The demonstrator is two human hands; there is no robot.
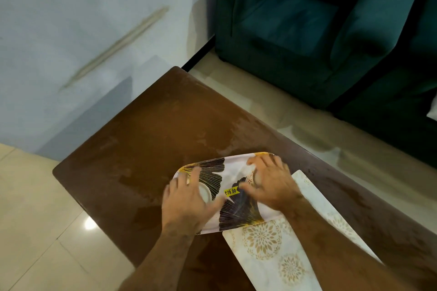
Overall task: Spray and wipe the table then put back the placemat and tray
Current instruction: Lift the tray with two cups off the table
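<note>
Both hands on white leaf-print tray (230, 181): left hand (189, 198) gripping small white cup (205, 192), right hand (270, 184) covering another; floral placemat (281, 250) under right forearm.

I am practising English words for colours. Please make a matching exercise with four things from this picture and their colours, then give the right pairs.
Things:
1. table
2. sofa
3. price sticker
4. placemat

Colours:
A. yellow
B. white with gold flowers
C. brown
D. dark teal

Pairs: 1-C, 2-D, 3-A, 4-B
</note>
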